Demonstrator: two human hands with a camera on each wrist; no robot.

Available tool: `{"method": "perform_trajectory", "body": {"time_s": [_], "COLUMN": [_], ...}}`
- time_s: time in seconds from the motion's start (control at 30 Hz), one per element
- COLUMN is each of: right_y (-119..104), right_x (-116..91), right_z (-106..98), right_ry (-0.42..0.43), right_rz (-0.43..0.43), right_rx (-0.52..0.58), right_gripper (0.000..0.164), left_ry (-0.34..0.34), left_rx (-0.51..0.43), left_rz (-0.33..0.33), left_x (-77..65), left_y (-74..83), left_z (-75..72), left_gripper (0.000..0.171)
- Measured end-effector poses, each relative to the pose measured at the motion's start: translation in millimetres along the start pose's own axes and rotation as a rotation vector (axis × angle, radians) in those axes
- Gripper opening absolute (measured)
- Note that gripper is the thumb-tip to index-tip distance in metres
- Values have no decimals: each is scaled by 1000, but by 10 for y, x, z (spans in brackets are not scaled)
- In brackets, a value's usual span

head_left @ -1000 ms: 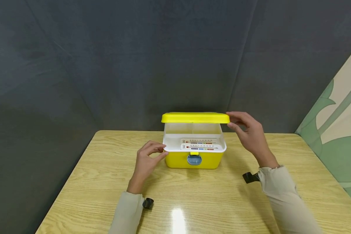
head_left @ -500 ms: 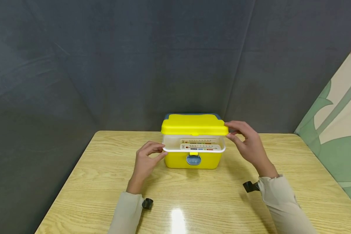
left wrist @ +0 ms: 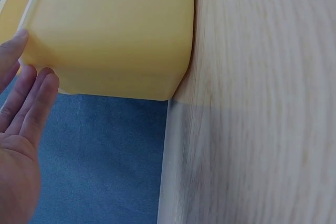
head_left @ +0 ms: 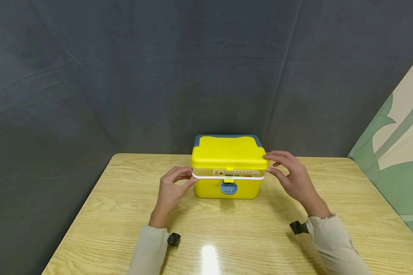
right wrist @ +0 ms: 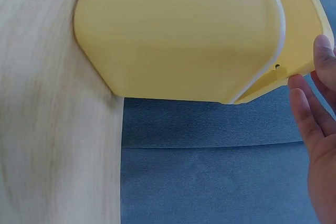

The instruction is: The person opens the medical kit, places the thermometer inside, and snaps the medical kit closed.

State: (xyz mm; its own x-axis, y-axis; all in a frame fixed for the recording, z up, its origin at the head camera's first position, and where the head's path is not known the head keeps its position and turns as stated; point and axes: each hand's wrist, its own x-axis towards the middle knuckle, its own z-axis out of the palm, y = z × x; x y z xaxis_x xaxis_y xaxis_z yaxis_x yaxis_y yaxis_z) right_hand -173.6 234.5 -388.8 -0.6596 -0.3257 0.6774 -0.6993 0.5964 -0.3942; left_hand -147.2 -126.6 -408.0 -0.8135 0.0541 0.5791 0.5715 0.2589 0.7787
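Note:
A yellow storage box (head_left: 206,188) with a white rim and a blue-grey latch (head_left: 228,188) stands at the table's far side. Its yellow lid (head_left: 229,152) is tilted, its front edge a little above the rim. Through the gap shows a white thermometer card (head_left: 236,173) with a printed scale. My right hand (head_left: 290,173) pinches the lid's right front corner between thumb and fingers, also seen in the right wrist view. At the left front corner my left hand (head_left: 172,189) holds the box by its rim, thumb in front and fingers along the side.
The box sits close to the back edge of the wooden table (head_left: 124,214). Behind it hangs a dark grey cloth (head_left: 179,76). A panel with a leaf pattern (head_left: 395,168) borders the table on the right.
My right hand has brought the lid forward and down, from raised upright to nearly closed over the box. The left hand has stayed at the rim.

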Motion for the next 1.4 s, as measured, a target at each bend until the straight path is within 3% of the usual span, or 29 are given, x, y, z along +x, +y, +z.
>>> {"method": "perform_trajectory", "body": {"time_s": [0.23,0.6,1.07,1.3,1.4], "right_y": [5,18,31,23,20], "right_x": [-78,-140,-180,-188,-189], "right_z": [25,58,87,83,80], "right_ry": [-29,-44,-61,-57,-58], "right_rz": [-22,-20,-16,-25,-24], "right_rx": [-29,-19,-25,-7,1], "right_gripper": [59,58,57,59,59], "left_ry": [5,18,22,37,58], "left_rx": [3,14,12,24,11], "left_rz": [-19,-46,-44,-7,29], "left_x": [-4,-41,-43,-27,-18], "left_y": [-19,-315,-323,-302,-225], "left_z": [1,11,-4,30,40], "left_gripper": [28,26,27,29,29]}}
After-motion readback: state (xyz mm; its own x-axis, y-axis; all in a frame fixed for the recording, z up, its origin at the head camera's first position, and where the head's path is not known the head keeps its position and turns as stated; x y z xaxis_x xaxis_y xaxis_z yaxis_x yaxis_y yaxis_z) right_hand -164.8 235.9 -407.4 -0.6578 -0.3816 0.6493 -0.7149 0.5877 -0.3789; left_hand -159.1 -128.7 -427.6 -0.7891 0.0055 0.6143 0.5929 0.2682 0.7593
